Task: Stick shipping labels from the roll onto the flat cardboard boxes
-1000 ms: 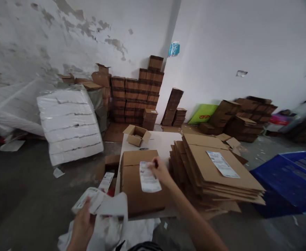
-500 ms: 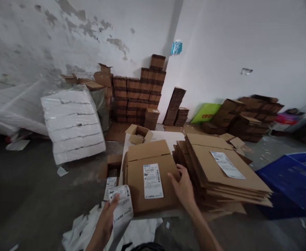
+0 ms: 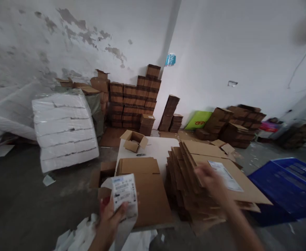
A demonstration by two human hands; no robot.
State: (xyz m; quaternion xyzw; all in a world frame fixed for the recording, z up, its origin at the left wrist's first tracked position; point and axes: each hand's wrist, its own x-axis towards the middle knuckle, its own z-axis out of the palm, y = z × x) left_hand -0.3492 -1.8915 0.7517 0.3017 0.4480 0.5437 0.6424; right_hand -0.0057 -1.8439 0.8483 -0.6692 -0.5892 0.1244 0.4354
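My left hand (image 3: 110, 223) is closed around a strip of printed shipping labels (image 3: 124, 191), raised over the near left part of a flattened cardboard box (image 3: 151, 195). That box shows no label on its visible face. To the right, my right hand (image 3: 212, 177) is over the stack of flattened boxes (image 3: 184, 174). Its fingers are smeared by motion, so whether it grips anything is unclear. A white shipping label (image 3: 227, 177) lies on the top box of that stack, partly behind the hand.
A small open box (image 3: 134, 141) and a dark pen-like object (image 3: 140, 154) are on the white table (image 3: 159, 143). Blue crate (image 3: 281, 184) stands at right. White backing paper (image 3: 77, 234) is heaped below left. Wrapped white bales (image 3: 64, 129) and box stacks (image 3: 132, 104) stand behind.
The labelled box in front is gone from there, leaving a plain one. My right hand has moved right to the stack. My left hand has lifted the label strip slightly.
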